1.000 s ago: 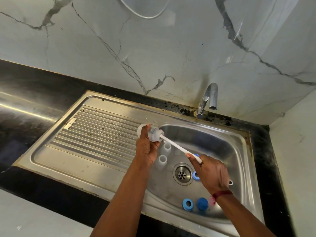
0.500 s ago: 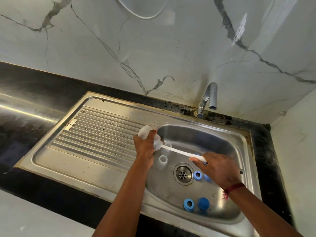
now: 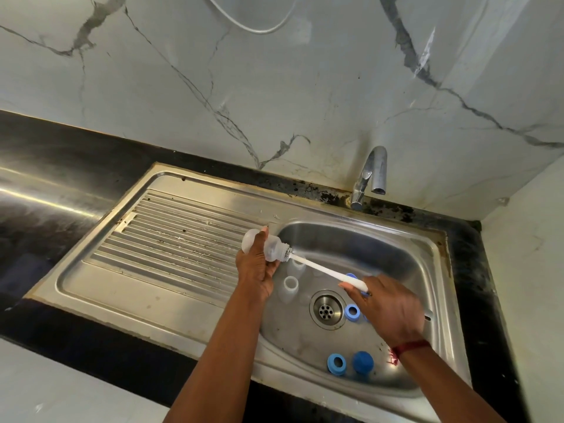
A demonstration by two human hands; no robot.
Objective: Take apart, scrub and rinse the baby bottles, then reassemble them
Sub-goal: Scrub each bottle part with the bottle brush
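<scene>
My left hand (image 3: 255, 268) grips a clear baby bottle (image 3: 274, 246) lying sideways over the left rim of the sink basin (image 3: 396, 248). My right hand (image 3: 386, 306) holds the white handle of a bottle brush (image 3: 320, 269); its bristle head sits at the bottle's mouth. Two more clear bottles (image 3: 290, 286) stand upright in the basin just below the held one. Blue collar rings (image 3: 352, 312) lie right of the drain, and another blue ring (image 3: 336, 363) and a blue cap (image 3: 363, 362) lie near the front wall.
The steel drain (image 3: 327, 309) is at the basin's middle. A ribbed steel drainboard (image 3: 171, 242) spreads to the left. The tap (image 3: 370, 175) stands behind the basin, with no water running. Black countertop (image 3: 61, 154) surrounds the sink below a marble wall.
The brush has slid partly out of the bottle, its bristles now at the mouth. My right hand has drawn back to the right; my left hand keeps the bottle in about the same place.
</scene>
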